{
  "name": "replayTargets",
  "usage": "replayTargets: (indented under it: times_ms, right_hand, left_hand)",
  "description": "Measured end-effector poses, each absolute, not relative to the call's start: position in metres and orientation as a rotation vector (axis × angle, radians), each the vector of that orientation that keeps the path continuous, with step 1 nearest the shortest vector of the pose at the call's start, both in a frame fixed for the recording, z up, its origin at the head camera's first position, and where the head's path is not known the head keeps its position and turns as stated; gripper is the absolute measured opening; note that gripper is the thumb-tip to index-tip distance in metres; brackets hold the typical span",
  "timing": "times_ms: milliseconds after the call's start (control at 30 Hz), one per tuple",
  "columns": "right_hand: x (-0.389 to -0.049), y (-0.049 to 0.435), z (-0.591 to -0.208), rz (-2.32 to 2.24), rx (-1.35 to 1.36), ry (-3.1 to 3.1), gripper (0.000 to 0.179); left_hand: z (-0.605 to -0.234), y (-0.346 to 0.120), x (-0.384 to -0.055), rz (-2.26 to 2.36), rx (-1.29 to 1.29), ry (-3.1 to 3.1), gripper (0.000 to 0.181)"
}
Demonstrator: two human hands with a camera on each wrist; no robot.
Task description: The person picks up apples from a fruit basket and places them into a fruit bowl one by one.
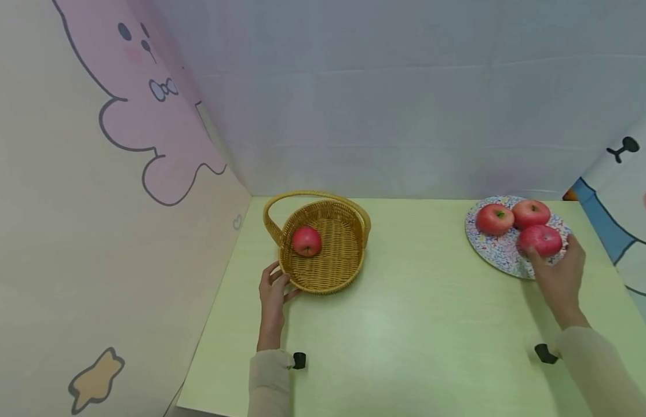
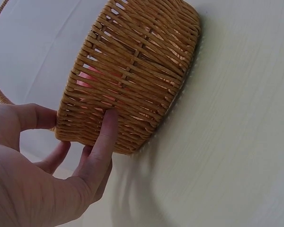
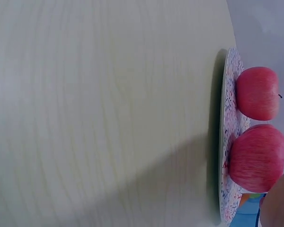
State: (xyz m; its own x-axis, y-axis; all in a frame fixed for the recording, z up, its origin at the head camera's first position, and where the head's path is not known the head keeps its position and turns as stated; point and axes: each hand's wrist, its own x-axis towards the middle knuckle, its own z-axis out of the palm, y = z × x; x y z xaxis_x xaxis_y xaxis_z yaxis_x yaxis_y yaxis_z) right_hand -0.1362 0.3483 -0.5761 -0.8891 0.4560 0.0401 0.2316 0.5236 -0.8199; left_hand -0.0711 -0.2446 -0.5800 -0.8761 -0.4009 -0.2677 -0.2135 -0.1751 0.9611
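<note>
A round wicker basket [image 1: 330,284] with a tall handle stands at the back left of the table, one red apple [image 1: 306,241] inside. My left hand [image 1: 273,292] holds the basket at its near left side; in the left wrist view fingertips [image 2: 110,118] touch the woven wall and rim. At the right, a patterned plate [image 1: 502,255] carries three red apples. My right hand [image 1: 561,277] grips the nearest apple [image 1: 540,240], thumb on its left and fingers on its right. That apple [image 3: 258,158] still sits low at the plate in the right wrist view.
Two other apples, a left one [image 1: 495,219] and a back one [image 1: 531,214], lie beside the gripped one. The pale table [image 1: 416,324] ends at a white curtain [image 1: 406,127] behind. Cartoon-printed walls border it at left and right.
</note>
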Motion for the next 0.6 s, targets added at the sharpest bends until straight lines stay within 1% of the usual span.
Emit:
replayTargets:
  times_ms: [167,400,600]
  right_hand:
    - [-0.127,0.335,-0.568,1.269,-0.488,-2.507,0.084]
    - [-0.118,0.312,-0.557,1.223,-0.214,-2.382,0.081]
    - [-0.11,0.295,-0.551,1.257,-0.119,-2.434,0.08]
  left_hand:
    - [-0.579,-0.244,-0.07,-2.183,0.731,-1.927,0.049]
    - [-0.579,-0.243,-0.071,-2.187,0.744,-1.932,0.05]
    - [-0.581,-0.243,-0.072,-2.19,0.75,-1.933,0.05]
